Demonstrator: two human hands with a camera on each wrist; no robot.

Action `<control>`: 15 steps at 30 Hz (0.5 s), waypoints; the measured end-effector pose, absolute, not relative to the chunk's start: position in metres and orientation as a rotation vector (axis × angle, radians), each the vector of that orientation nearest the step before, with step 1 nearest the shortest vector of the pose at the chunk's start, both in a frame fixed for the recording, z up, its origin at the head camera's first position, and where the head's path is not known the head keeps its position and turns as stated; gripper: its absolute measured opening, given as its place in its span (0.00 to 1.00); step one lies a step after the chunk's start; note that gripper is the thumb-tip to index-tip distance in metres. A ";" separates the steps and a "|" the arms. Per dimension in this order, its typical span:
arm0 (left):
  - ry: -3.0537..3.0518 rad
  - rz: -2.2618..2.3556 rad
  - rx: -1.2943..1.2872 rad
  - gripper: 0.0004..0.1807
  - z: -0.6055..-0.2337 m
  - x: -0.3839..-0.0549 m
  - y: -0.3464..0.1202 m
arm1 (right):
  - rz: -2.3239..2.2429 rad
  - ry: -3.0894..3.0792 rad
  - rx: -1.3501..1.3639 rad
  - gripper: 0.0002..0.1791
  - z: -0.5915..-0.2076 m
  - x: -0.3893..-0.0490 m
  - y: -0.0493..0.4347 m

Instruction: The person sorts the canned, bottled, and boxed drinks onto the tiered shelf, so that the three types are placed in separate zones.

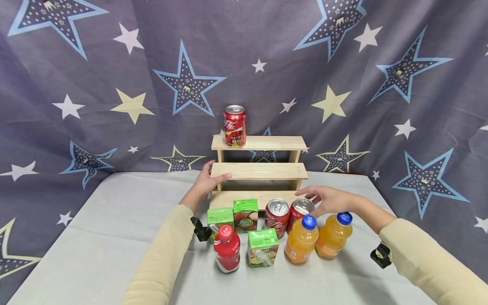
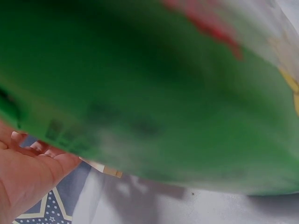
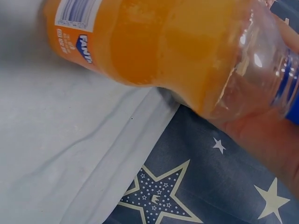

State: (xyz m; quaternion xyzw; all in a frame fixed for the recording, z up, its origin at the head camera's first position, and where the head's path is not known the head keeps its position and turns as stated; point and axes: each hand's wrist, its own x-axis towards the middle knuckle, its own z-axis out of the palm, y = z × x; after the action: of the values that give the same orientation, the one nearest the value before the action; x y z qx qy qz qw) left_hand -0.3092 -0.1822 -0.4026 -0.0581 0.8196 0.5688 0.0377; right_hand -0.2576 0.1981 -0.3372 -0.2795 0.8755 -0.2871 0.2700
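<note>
My left hand [image 1: 205, 183] grips the left end of the wooden tiered shelf [image 1: 259, 170], its thumb over the middle plank. In the left wrist view, part of that hand [image 2: 32, 172] shows beside a blurred green carton. Reaching in from the right, my right hand [image 1: 329, 200] has its fingers spread behind and beside the rim of a red cola can [image 1: 301, 207]; firm contact cannot be made out. Another cola can [image 1: 277, 217] stands left of it. On the top plank stands a third cola can [image 1: 234, 127].
Green juice cartons [image 1: 245, 216] and a red bottle [image 1: 227, 250] stand in front of the shelf. Two orange soda bottles [image 1: 302, 239] with blue caps stand close below my right hand. A starry cloth [image 1: 114, 106] hangs behind the white table [image 1: 114, 237].
</note>
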 end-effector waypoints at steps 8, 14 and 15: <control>2.516 1.741 -0.190 0.53 -0.403 -0.309 -0.183 | -0.696 2.306 -0.794 0.39 -0.340 -0.263 0.189; 2.516 1.742 -0.196 0.53 -0.403 -0.310 -0.182 | -0.729 2.259 -0.749 0.40 -0.344 -0.266 0.186; 2.515 1.745 -0.197 0.53 -0.403 -0.311 -0.182 | -0.737 2.255 -0.749 0.39 -0.345 -0.266 0.186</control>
State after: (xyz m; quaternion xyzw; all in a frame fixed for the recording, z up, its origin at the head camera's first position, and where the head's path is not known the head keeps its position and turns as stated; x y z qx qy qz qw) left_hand -0.3108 -0.1822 -0.4033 -0.0642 0.8194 0.5684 0.0371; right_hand -0.2662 0.1856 -0.3448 -0.2851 0.8585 -0.2806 0.3210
